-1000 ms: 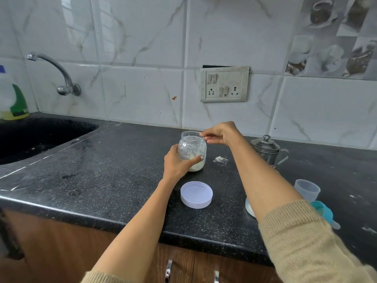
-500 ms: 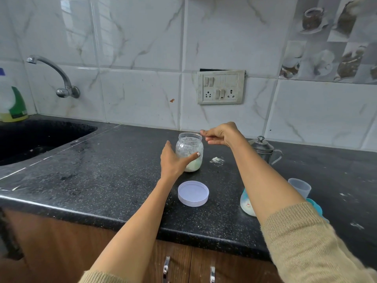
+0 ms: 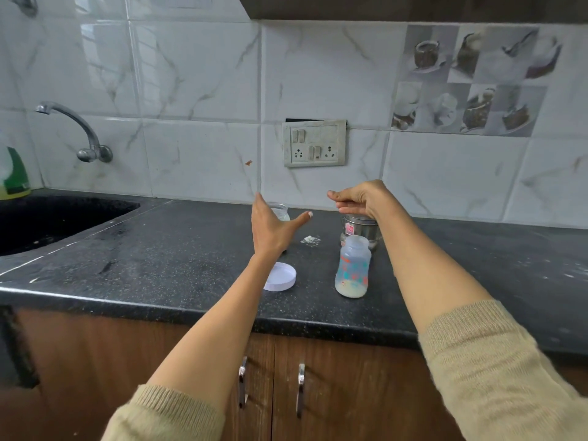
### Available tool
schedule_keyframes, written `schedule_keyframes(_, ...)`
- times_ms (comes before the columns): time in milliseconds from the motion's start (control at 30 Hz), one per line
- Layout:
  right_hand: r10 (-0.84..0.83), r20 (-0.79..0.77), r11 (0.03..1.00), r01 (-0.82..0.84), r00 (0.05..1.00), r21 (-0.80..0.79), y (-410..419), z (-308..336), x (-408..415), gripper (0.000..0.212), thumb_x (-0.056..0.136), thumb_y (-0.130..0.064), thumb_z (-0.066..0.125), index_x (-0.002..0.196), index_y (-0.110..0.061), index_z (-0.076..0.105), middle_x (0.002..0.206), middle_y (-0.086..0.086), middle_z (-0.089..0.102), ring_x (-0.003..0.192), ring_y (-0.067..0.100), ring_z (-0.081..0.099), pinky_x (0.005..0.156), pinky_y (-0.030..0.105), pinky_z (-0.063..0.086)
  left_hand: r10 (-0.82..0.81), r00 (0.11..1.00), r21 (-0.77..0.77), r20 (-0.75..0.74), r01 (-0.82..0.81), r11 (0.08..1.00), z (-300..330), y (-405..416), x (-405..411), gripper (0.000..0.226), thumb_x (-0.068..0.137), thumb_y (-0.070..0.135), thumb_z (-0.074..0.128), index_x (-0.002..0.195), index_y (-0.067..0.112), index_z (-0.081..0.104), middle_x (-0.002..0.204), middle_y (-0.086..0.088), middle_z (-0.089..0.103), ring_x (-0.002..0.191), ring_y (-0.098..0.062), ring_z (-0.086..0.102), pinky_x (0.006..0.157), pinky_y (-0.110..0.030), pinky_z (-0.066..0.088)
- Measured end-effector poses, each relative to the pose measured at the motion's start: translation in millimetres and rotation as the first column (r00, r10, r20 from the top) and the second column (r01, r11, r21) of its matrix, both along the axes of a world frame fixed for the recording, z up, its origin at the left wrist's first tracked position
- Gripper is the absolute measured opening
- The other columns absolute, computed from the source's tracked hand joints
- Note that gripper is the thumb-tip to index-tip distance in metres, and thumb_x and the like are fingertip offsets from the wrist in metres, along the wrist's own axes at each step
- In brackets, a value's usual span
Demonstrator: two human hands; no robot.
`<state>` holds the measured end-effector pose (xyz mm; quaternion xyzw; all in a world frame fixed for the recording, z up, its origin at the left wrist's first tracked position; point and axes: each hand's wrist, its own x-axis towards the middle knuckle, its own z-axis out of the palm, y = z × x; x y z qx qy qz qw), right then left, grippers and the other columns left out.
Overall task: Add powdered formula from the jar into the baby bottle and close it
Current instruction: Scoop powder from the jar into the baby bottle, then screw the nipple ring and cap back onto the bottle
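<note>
Black speckled countertop [image 3: 165, 268] runs the whole width, scuffed and dusty; a dark sink [image 3: 47, 218] sunk into it on the left; curved metal tap [image 3: 79, 132] coming out of the wall above that; green and yellow bottle [image 3: 12, 176] right at the left edge, cut off by the frame. White marble-look wall tiles [image 3: 197, 90]; a grubby switch and socket panel [image 3: 314, 143] in the middle; coffee-cup picture tiles [image 3: 471, 78] up on the right. Steel pot [image 3: 362, 230] near the back wall; wooden cabinet doors [image 3: 334, 393] below with two metal handles [image 3: 300, 389].
</note>
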<state>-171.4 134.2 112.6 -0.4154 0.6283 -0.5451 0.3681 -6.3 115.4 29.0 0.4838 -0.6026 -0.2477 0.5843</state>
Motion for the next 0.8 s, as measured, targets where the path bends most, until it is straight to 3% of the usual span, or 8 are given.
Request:
schedule_keyframes(133, -0.036, 0.011, 0.999, 0.036, 0.999, -0.02, 37.0, 4.0, -19.4, 0.048, 0.069, -0.005, 0.082, 0.109, 0.012, 0.063, 0.041, 0.006, 0.063, 0.038, 0.01, 0.063, 0.034, 0.018, 0.049, -0.058, 0.998, -0.023, 0.023, 0.058, 0.998, 5.3, 27.7, -17.4, 0.118, 0.063, 0.048, 0.082, 0.149, 0.004, 0.014, 0.156, -0.01, 0.023, 0.145, -0.022, 0.02, 0.116, -0.034, 0.022)
schedule_keyframes(333, -0.074, 0.029, 0.997, 0.075, 0.997, -0.016, 82.4, -2.4, -53.9, 0.046, 0.075, -0.006, 0.078, 0.114, 0.011, 0.061, 0.053, 0.006, 0.066, 0.052, 0.01, 0.063, 0.04, 0.018, 0.053, -0.163, 0.985, -0.008, 0.061, 0.164, 0.986, -1.8, 62.2, -45.6, 0.117, 0.064, 0.052, 0.08, 0.149, 0.006, 0.014, 0.156, -0.009, 0.024, 0.144, -0.023, 0.022, 0.115, -0.036, 0.024)
schedule_keyframes(433, -0.129, 0.046, 0.992, 0.129, 0.991, -0.011, 99.8, -10.4, -72.5, 0.051, 0.072, -0.006, 0.08, 0.117, 0.01, 0.06, 0.08, 0.012, 0.069, 0.062, 0.013, 0.063, 0.037, 0.019, 0.051, -0.216, 0.972, 0.011, 0.088, 0.216, 0.976, -8.1, 76.0, -56.4, 0.118, 0.063, 0.053, 0.079, 0.149, 0.006, 0.014, 0.157, -0.009, 0.022, 0.144, -0.023, 0.021, 0.116, -0.037, 0.025)
schedule_keyframes(600, -0.206, 0.067, 0.978, 0.204, 0.976, 0.039, 119.6, -31.5, -99.9, 0.045, 0.074, -0.003, 0.078, 0.114, 0.008, 0.061, 0.092, 0.011, 0.071, 0.064, 0.014, 0.062, 0.039, 0.02, 0.053, -0.259, 0.958, 0.055, 0.125, 0.254, 0.966, -23.7, 92.5, -68.7, 0.117, 0.061, 0.052, 0.081, 0.147, 0.003, 0.018, 0.154, -0.011, 0.027, 0.142, -0.025, 0.027, 0.111, -0.036, 0.028)
schedule_keyframes(700, -0.246, 0.008, 0.965, 0.244, 0.969, 0.091, 117.9, -49.7, -114.9, 0.053, 0.071, -0.007, 0.08, 0.119, 0.006, 0.06, 0.108, 0.013, 0.07, 0.081, 0.018, 0.068, 0.064, 0.023, 0.059, -0.272, 0.953, 0.098, 0.132, 0.26, 0.961, -37.1, 95.7, -72.0, 0.119, 0.06, 0.051, 0.082, 0.147, 0.001, 0.017, 0.154, -0.012, 0.027, 0.141, -0.026, 0.028, 0.11, -0.036, 0.03)
schedule_keyframes(800, -0.194, -0.154, 0.952, 0.224, 0.969, 0.208, 114.1, -65.1, -120.2, 0.062, 0.071, -0.019, 0.082, 0.124, 0.001, 0.058, 0.125, 0.01, 0.063, 0.111, 0.02, 0.062, 0.091, 0.03, 0.054, -0.275, 0.951, 0.142, 0.14, 0.255, 0.956, -52.0, 90.7, -74.8, 0.099, 0.058, 0.051, 0.083, 0.133, 0.004, 0.039, 0.136, -0.01, 0.049, 0.126, -0.027, 0.047, 0.097, -0.035, 0.044)
